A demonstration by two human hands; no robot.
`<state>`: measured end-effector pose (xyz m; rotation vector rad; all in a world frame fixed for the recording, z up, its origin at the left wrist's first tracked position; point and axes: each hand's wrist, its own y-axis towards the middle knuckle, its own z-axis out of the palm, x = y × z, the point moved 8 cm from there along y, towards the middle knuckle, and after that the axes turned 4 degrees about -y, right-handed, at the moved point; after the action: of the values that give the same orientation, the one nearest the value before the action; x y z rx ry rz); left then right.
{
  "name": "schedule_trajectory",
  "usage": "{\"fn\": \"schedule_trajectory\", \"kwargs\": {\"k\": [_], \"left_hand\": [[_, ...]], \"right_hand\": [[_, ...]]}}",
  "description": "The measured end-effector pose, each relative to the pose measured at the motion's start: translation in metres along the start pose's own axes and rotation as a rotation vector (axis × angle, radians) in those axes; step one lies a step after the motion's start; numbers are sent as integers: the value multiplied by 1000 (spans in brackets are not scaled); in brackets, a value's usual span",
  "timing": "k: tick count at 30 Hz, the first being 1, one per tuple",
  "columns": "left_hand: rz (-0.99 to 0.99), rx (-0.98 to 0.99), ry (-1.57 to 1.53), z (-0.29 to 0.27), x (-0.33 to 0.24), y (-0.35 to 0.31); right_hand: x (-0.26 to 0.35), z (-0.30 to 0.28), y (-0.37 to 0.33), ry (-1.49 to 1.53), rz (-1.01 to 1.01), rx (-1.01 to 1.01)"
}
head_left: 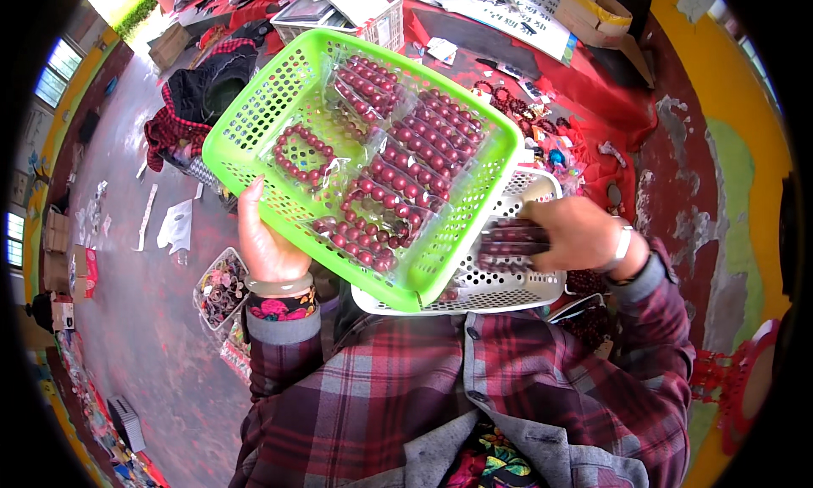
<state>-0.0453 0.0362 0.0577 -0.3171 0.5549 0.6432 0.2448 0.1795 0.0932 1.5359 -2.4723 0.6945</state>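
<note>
My left hand point(273, 241) is closed on the near left rim of a bright green plastic basket point(240, 153), which is tilted in front of me. Inside it lie several clear bags of dark red bead bracelets point(415, 162), and a bagged single bracelet point(303, 156) sits apart toward the left. To the right, partly hidden under the green basket, is a white perforated basket point(508, 296). Over it my right hand point(576, 234) grips a bagged stack of dark red bead bracelets point(512, 246), slightly blurred.
A red-covered table point(605, 107) holds loose bracelets point(517, 107) and a cardboard box point(593, 13). Behind the green basket stands a white crate point(385, 26). On the floor at left are a small basket of trinkets point(222, 289), a checked garment point(174, 132) and paper scraps point(176, 225).
</note>
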Motion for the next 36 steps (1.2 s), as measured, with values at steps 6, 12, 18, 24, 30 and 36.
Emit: {"fn": "schedule_trajectory", "kwargs": {"k": [6,12,18,24,30,36], "left_hand": [[-38,24,-32,10,11,-4],[-95,83,-59,22,19,-10],[-106,53,-72,28,26,-16],[-126,61,-99,36,33,-21],[-171,66,-133,31,40,-20],[-163,65,-104,34,42,-23]], "right_hand": [[26,-91,-43,273,-124,-94],[84,-126,24,579,12,-434],[99,-106,113,301,-13,-556],[114,-85,125,-74,37,-683],[111,-77,130,-424,-67,-752],[144,-78,113,-466,-234,-727]]}}
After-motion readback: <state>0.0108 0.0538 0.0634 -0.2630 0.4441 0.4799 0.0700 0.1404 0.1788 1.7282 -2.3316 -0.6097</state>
